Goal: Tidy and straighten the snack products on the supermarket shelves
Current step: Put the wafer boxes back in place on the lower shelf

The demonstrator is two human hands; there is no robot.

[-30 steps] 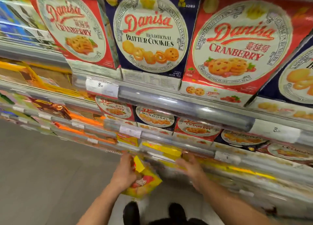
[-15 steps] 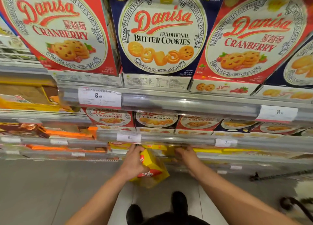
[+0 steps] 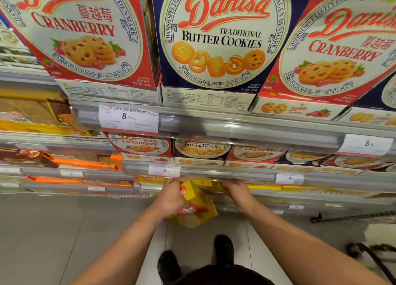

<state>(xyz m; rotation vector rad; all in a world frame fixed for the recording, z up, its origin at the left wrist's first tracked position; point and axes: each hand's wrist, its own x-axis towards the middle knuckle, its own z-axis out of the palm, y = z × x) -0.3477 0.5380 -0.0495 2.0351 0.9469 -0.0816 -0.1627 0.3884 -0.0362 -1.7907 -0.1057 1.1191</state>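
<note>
Below Danisa boxes (image 3: pixel 222 38), left hand (image 3: pixel 171 196) grips yellow box (image 3: pixel 198 207); right hand (image 3: pixel 239 195) grasp unclear

Under the Danisa cranberry box (image 3: pixel 81 38) and butter cookie box (image 3: pixel 216 38) on the upper shelf, the left hand (image 3: pixel 171 196) grips a tilted yellow snack box (image 3: pixel 198 207) off the low shelf's edge — the right hand (image 3: pixel 239 195) reaches into that shelf's yellow packs (image 3: pixel 263 187), fingers hidden.
</note>
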